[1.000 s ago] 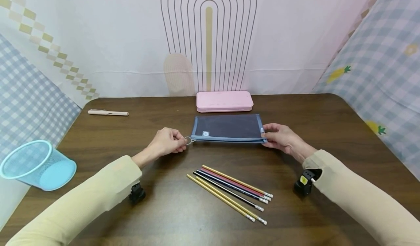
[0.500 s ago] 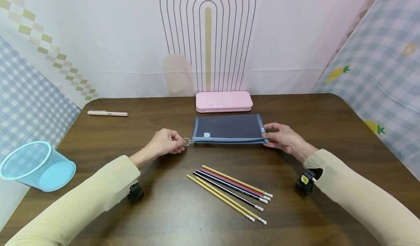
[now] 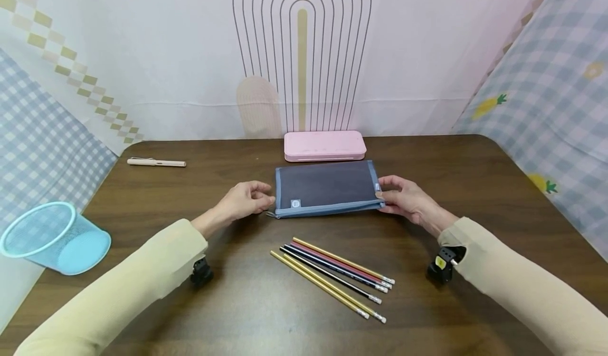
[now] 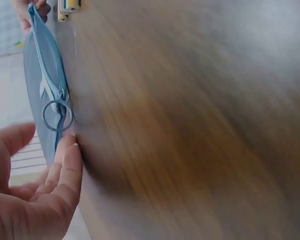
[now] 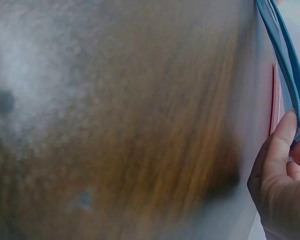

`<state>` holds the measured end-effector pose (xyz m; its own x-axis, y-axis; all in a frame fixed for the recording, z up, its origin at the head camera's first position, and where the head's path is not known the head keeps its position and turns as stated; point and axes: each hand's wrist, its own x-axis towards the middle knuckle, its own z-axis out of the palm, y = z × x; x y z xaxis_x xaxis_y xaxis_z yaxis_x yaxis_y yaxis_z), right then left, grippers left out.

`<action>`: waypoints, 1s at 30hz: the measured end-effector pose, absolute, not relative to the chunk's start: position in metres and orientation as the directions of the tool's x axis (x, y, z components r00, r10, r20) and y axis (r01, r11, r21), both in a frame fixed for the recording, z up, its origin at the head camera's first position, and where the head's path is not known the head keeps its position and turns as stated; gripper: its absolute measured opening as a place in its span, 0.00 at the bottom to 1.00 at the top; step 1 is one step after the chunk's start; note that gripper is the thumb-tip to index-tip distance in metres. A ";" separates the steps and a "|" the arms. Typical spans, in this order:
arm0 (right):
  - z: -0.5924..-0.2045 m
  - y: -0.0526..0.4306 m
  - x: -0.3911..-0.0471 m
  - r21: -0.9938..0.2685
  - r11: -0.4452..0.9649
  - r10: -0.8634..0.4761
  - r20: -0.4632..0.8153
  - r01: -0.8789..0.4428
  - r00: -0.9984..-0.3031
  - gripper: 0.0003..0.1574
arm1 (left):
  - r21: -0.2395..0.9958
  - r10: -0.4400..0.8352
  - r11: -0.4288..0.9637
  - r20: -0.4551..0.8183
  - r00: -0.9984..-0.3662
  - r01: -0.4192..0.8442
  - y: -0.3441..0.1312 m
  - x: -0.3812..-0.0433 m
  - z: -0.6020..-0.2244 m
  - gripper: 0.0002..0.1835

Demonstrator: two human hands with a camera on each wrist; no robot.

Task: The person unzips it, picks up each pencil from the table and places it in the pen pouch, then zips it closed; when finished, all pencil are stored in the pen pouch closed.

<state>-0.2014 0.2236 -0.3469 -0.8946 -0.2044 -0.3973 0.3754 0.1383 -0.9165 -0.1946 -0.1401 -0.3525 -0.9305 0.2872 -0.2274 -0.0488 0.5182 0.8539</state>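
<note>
You have one brown table (image 3: 214, 324) before you. At its left edge stands one blue mesh basket (image 3: 71, 237). Your one dark pouch (image 3: 328, 186), edged in blue, is mid-table, between your two hands, its zip edges parted along the near side. On its far side sits one pink case (image 3: 325, 145).

Your right hand (image 3: 410, 203) pinches the pouch's near right corner between thumb and fingers. Your left hand (image 3: 243, 200) is at the pouch's left edge, thumb spread from the fingers, gripping nothing.

On the near side of the pouch you have six pencils (image 3: 328, 265): three gold, one red, two dark, eraser ends near and right. One pale pen (image 3: 157, 162) lies far left. One ring (image 4: 44, 116) hangs at the zip's left end, just beside your left fingertips; whether they touch it, you can't tell.
</note>
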 end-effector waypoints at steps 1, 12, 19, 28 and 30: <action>-0.348 0.224 -0.201 -0.919 0.137 -0.208 -0.391 0.369 -0.897 0.26 | 0.876 0.286 0.475 -0.237 -0.928 -0.077 -0.138 -0.196 -0.353 0.26; -0.349 0.226 -0.197 -0.925 0.064 -0.160 -0.381 0.376 -0.911 0.30 | 0.942 0.223 0.147 -0.328 -0.918 -0.301 -0.118 -0.203 -0.354 0.34; -0.346 0.223 -0.179 -0.824 -0.284 -0.171 -0.459 0.490 -0.872 0.17 | 0.895 0.253 -0.008 -0.429 -0.867 -0.445 -0.116 -0.199 -0.353 0.32; -0.344 0.182 -0.143 -0.776 -0.340 -0.286 -0.454 0.532 -0.844 0.23 | 0.837 0.283 -0.146 -0.476 -0.833 -0.528 -0.110 -0.192 -0.351 0.31; -0.345 0.170 -0.138 -0.791 -0.276 -0.305 -0.466 0.546 -0.830 0.24 | 0.833 0.289 -0.158 -0.474 -0.832 -0.530 -0.107 -0.191 -0.351 0.31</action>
<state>-0.1376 0.1703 -0.3454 -0.8304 -0.3049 -0.4663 0.5457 -0.2763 -0.7911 -0.1913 -0.1074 -0.3509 -0.8316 0.2888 -0.4744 -0.5301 -0.1580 0.8331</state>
